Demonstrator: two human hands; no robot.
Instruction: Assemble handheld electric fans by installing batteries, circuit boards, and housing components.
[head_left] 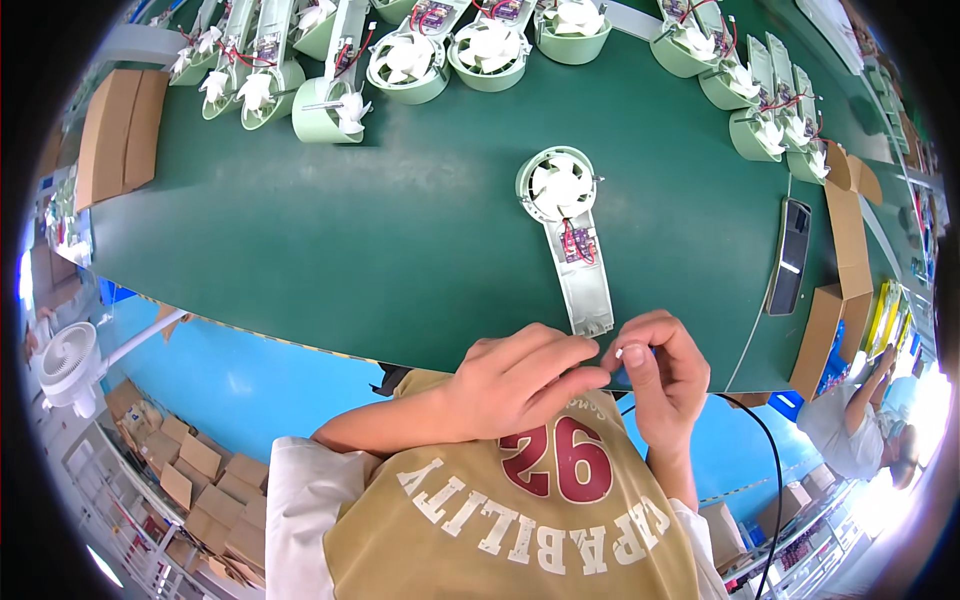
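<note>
At the near edge of the green counter (330, 230), the right hand (662, 372) has a narrow grip, thumb and forefinger closed on a small white piece (620, 353). The left hand (528, 376) comes in from the other side with its fingers bent and its thumb close beneath them; whether its grip holds anything I cannot tell. Something blue (622, 376) shows between the two hands, too covered to make out.

Just beyond the fingers lies a pale-green fan unit (585, 290), the end of its long open handle toward the person and its round head pointing away. White blades (561, 188) sit inside the round head, and a purple circuit board (577, 243) with red wires lies in the handle just below it.

To the right, a phone (791, 256) with a dark screen rests near an open cardboard box (828, 335). Along the far side stand more pale-green units (488, 52) with white blades, in groups at left, middle and right. Another piece of cardboard (122, 138) stands at the counter's left end.
</note>
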